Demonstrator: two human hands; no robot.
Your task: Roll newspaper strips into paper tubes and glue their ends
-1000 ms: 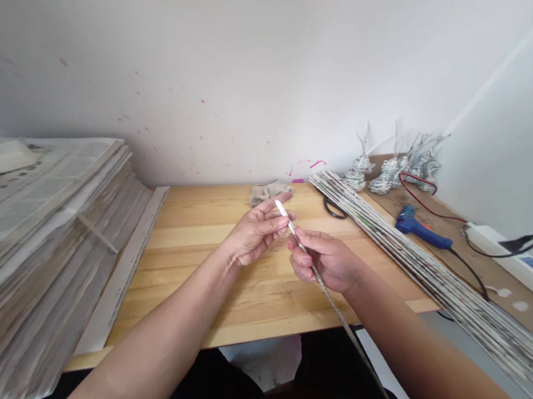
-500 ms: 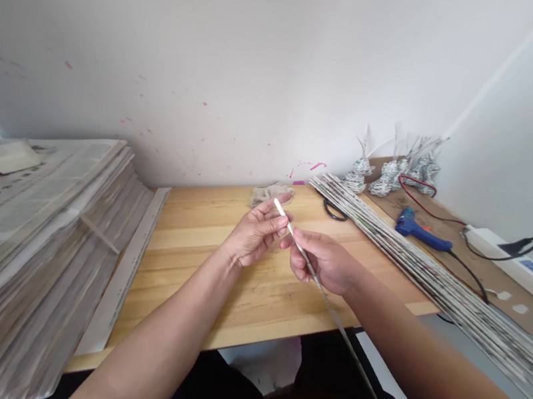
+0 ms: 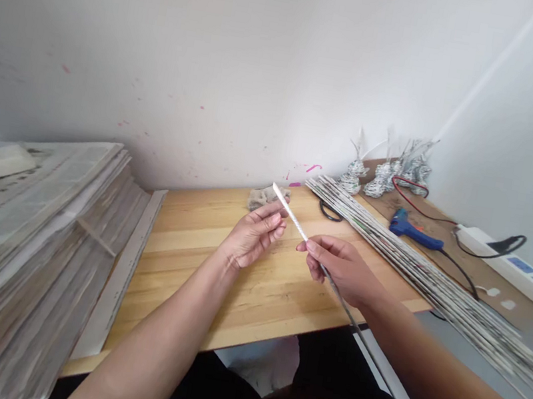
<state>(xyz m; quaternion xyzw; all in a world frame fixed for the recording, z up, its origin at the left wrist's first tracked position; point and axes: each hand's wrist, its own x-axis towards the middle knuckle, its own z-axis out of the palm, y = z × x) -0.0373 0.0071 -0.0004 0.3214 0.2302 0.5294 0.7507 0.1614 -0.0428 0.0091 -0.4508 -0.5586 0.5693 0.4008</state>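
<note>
A long thin rolled-paper tube (image 3: 296, 223) slants from above the table down past its front edge to the lower right. My right hand (image 3: 337, 265) is closed round it, thumb and fingers pinching it a little below its pale upper end. Beside that end is my left hand (image 3: 255, 235), its fingers loosely bent and apart, not gripping. The tube passes across the left index finger; whether they touch I cannot tell. Beneath both hands lies the wooden tabletop (image 3: 185, 267).
Stacked newspaper sheets (image 3: 61, 248) fill the left side. At right lies a bundle of paper tubes (image 3: 390, 249), with a blue glue gun (image 3: 415, 233) and a white power strip (image 3: 513, 266) beyond. Several woven figures (image 3: 376, 176) stand near the wall. A crumpled cloth (image 3: 261, 197) lies at the back.
My right hand has slid down the tube, to the right and slightly lower, so more of the upper end shows. The left thumb has come off the tube.
</note>
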